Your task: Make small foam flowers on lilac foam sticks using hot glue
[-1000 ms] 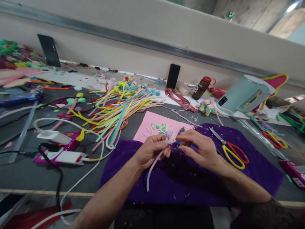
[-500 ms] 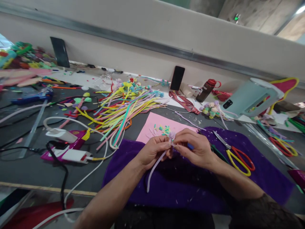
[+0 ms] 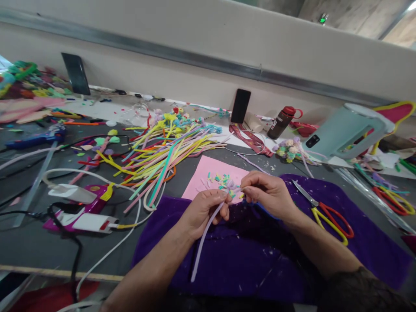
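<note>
as before both pinch, left hand (image 3: 203, 210) lilac stem (image 3: 203, 242), right hand (image 3: 269, 195) now at its tip

Your grey tabletop (image 3: 32, 242) has purple cloth (image 3: 247, 260), pink sheet (image 3: 208, 171), scissors (image 3: 328, 214) and a fuzzy-stick pile (image 3: 162, 147) on it.

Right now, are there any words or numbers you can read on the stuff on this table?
None can be read.
Dark brown bottle with red cap: its label is too blurred.
White charger block on the magenta glue gun: a red mark, too small to read.
</note>
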Tool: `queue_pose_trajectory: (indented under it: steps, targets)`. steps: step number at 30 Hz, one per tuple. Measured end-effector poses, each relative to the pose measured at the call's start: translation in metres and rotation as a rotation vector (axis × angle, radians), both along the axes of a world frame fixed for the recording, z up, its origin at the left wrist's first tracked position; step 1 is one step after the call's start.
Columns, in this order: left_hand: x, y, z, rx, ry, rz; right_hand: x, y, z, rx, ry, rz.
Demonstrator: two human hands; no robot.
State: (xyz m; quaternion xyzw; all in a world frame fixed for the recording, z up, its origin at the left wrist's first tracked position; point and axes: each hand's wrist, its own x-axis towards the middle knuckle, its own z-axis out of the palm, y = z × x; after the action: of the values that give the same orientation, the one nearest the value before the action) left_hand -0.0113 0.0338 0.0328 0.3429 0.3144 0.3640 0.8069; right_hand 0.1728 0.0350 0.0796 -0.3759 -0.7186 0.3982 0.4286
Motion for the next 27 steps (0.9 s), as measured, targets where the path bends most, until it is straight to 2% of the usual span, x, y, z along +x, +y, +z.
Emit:
queue_pose_trajectory:
  steps: [8, 27]
  targets:
    - [0.0, 0.001, 0.001, -0.057, 0.065, -0.068, 0.01, 0.014, -0.005, 0.04, 0.006, 0.04]
    - [0.001, 0.0, 0.0, -0.009, 0.205, -0.155, 0.012, 0.016, 0.002, 0.229, -0.241, 0.192]
